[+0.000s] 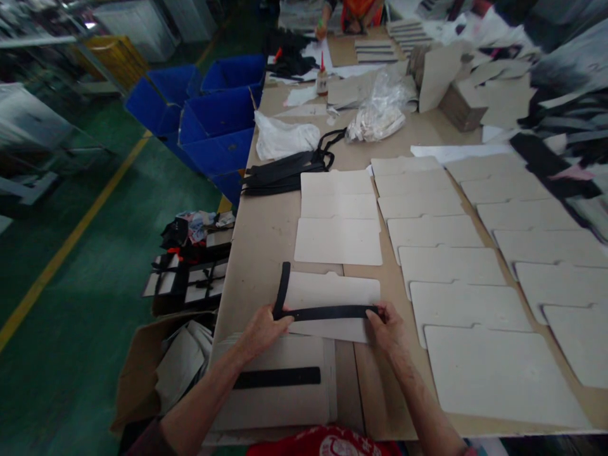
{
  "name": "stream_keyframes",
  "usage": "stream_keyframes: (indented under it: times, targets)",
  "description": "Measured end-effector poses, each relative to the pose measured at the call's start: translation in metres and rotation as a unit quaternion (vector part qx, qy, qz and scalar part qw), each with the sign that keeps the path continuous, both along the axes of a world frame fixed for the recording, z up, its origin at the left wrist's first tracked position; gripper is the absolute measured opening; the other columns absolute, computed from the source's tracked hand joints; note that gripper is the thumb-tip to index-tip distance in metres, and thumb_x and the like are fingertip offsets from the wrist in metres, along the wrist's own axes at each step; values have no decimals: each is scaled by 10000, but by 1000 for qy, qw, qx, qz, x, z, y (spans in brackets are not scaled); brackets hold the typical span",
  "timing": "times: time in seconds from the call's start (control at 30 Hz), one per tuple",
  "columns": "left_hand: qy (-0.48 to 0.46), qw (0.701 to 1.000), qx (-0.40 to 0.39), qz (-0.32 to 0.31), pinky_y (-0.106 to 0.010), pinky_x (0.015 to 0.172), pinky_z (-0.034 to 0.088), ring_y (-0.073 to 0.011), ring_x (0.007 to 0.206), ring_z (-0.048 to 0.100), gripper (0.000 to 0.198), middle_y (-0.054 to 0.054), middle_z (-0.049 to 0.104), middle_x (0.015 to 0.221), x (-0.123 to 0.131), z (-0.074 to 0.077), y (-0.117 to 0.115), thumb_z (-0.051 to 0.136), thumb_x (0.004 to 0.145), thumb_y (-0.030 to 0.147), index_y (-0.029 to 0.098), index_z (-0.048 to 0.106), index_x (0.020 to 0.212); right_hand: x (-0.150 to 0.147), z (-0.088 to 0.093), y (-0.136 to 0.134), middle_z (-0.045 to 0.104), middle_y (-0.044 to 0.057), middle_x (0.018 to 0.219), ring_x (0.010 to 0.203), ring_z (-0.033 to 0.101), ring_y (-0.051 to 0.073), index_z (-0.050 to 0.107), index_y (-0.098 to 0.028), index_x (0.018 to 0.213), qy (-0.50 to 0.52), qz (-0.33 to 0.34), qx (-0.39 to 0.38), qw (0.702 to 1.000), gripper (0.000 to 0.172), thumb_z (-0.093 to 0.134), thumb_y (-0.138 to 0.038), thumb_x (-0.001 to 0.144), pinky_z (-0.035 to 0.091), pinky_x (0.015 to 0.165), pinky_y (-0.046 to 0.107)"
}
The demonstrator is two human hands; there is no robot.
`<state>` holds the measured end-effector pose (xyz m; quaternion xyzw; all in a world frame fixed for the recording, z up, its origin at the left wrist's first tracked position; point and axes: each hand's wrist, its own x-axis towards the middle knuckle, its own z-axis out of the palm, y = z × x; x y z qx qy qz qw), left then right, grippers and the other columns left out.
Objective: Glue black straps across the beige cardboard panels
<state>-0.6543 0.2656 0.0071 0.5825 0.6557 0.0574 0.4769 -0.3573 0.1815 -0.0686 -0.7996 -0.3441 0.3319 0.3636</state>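
A black strip [327, 313] is stretched left to right across a pale grey board [332, 290] at the table's near side. My left hand [262, 330] pinches the strip at the board's left edge, where its loose tail bends up and away. Closed on the right end of the strip is my right hand [390, 327], thumb on top, near the board's right edge. Just below my left hand, a second black strip [280, 377] lies flat on a stack of boards [270, 408], partly hidden by my left forearm.
Overlapping rows of boards [489, 373] cover the table's right side. Black straps [280, 174], a white bag [287, 136] and a clear plastic bag [380, 107] lie farther back. Blue bins [218, 139] and a carton [137, 367] stand left. A co-worker's hand [321, 30] shows at the far end.
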Motion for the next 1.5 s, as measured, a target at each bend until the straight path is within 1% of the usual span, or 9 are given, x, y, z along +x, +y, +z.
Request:
stream_keyframes:
  times: [0.13,0.3,0.43,0.77,1.1,1.2,1.3,1.4,1.5]
  targets:
    - [6,1000,14,18,-274,680,443,-189,664,643,223,33,670,616,2,-9,5,609,743,339,193,699,885,1,-5,5,652,40,764,709,601,220,643,-189,960,-13,-8,-15,1000,409,609,-505,702,465,684,347]
    - [11,999,23,36,-268,668,443,-181,647,638,226,35,664,604,4,-17,8,612,755,339,205,705,910,-1,-1,8,678,54,786,714,622,224,638,-194,960,-31,-4,-34,999,372,590,-481,729,462,680,341]
    - [11,998,24,50,-265,652,449,-178,624,641,257,32,664,599,6,-19,10,616,766,344,195,708,954,-5,3,9,685,55,798,731,626,221,642,-193,995,-56,-1,-42,998,358,572,-454,760,461,703,338]
    - [13,998,28,56,-252,638,450,-170,617,644,227,40,654,597,12,-16,13,632,775,319,194,719,943,-7,9,10,692,53,798,719,627,207,652,-193,1014,-96,13,-62,993,310,554,-391,796,447,686,310]
    - [11,998,38,56,-253,612,443,-173,606,632,260,30,650,600,8,-32,15,632,784,333,190,725,980,-9,11,12,698,79,852,777,639,224,636,-195,1047,-123,41,-77,989,282,546,-363,840,462,742,334]
    - [4,998,42,55,-256,620,449,-173,607,627,251,30,642,598,9,-29,14,617,790,329,189,720,971,-12,11,12,687,102,901,827,636,236,624,-183,1048,-146,51,-66,986,273,525,-337,845,470,768,347]
    - [-12,997,52,48,-256,654,465,-171,642,633,257,23,649,631,9,-22,11,584,811,333,185,710,979,-13,10,12,641,149,1007,873,615,256,607,-150,1048,-185,49,-31,981,298,522,-329,825,479,785,375]
    - [-42,997,59,17,-242,669,474,-151,659,627,246,26,658,690,4,-11,6,575,810,332,197,706,968,-12,7,11,597,162,1038,881,594,269,595,-135,1065,-200,42,-19,979,338,531,-347,810,483,782,395]
    - [-61,997,50,-21,-231,631,461,-135,612,601,224,40,633,659,-2,-5,6,588,791,306,200,718,940,-10,3,10,587,144,1027,889,577,272,604,-154,1052,-205,53,-17,977,323,519,-358,817,479,791,404]
